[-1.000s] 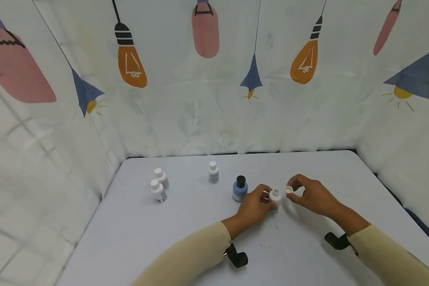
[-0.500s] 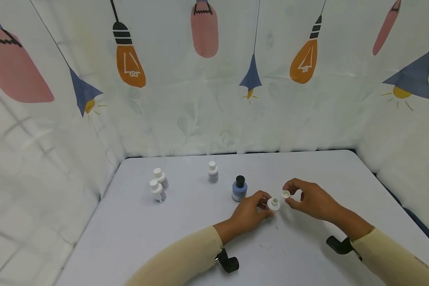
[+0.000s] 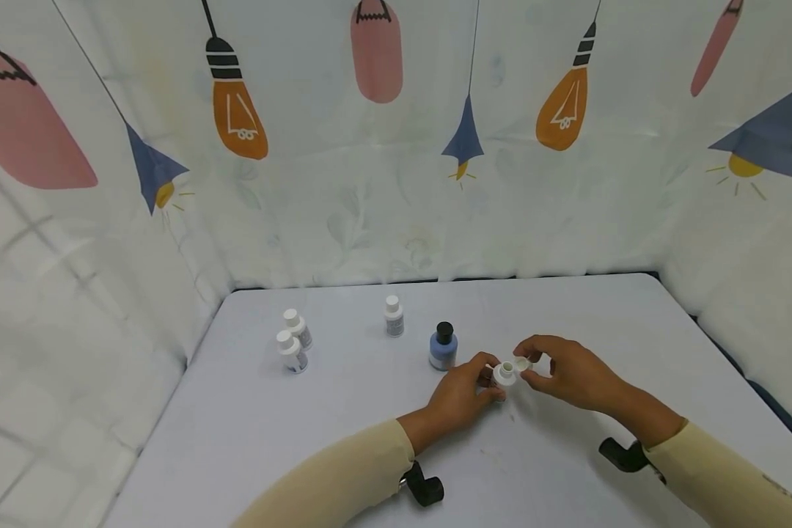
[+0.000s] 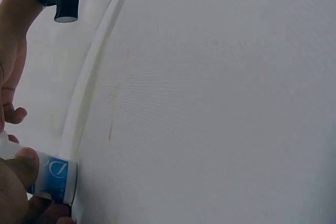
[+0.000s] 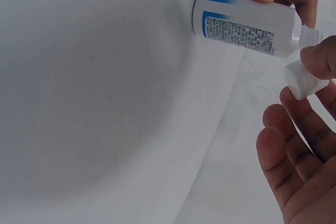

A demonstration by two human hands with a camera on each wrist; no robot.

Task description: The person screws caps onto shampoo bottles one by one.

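My left hand (image 3: 458, 396) grips a small white bottle (image 3: 504, 376) with its mouth uncovered. Its blue and white label (image 5: 239, 32) shows in the right wrist view. Thumb and fingers of my right hand (image 3: 570, 372) pinch a white screw cap (image 5: 303, 80) right beside the bottle's neck; the cap is off the mouth, its hollow side turned partly up in the head view. Whether cap and neck touch, I cannot tell. In the left wrist view my left thumb (image 4: 26, 166) presses on the bottle's side, and the neck is mostly hidden.
A blue bottle with a black cap (image 3: 443, 350) stands just behind my left hand. Farther back is a capped white bottle (image 3: 394, 320). Two more white bottles, one nearer (image 3: 293, 356), stand at the left. Patterned white cloth (image 3: 396, 220) hangs behind the white table (image 3: 303, 440).
The right hand has brought the cap left and nearer to the bottle's neck. The left hand has shifted the bottle slightly toward me and tipped its mouth.
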